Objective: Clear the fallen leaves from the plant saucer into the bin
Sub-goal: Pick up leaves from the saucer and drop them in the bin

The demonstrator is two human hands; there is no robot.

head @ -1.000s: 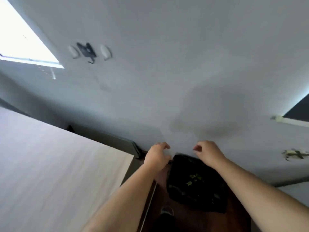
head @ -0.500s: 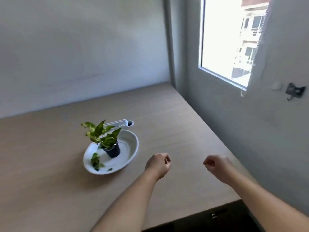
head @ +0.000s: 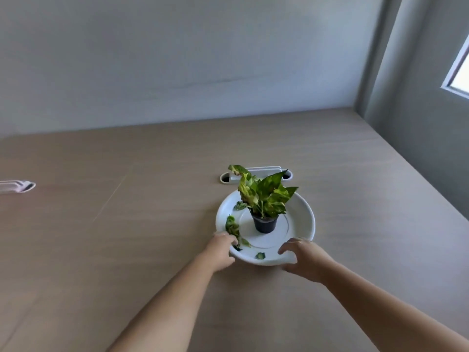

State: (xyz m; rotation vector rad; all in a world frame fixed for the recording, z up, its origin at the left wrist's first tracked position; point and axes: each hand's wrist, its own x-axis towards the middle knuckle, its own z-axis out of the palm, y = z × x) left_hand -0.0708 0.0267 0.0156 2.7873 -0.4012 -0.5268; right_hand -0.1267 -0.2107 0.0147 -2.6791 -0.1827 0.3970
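Note:
A white saucer [head: 302, 219] sits on the wooden table with a small black pot [head: 264, 223] holding a green plant [head: 264, 196] in its middle. Fallen leaves lie in the saucer: a long one [head: 232, 226] on the left, a small one [head: 260, 255] at the near rim, another [head: 239, 205] at the back left. My left hand [head: 220, 250] is at the near-left rim, fingers curled over the end of the long leaf. My right hand [head: 303, 257] cups the near-right rim, fingers spread above and thumb below. No bin is in view.
A white slotted holder [head: 264, 171] lies flat just behind the saucer. Another white object [head: 17, 186] sits at the table's far left edge of view. A wall runs behind the table and a window frame [head: 456, 80] is at the right.
A second ago both hands were over a black bin on the floor. The view swung back to the table, and both hands have reached forward to the saucer's near rim.

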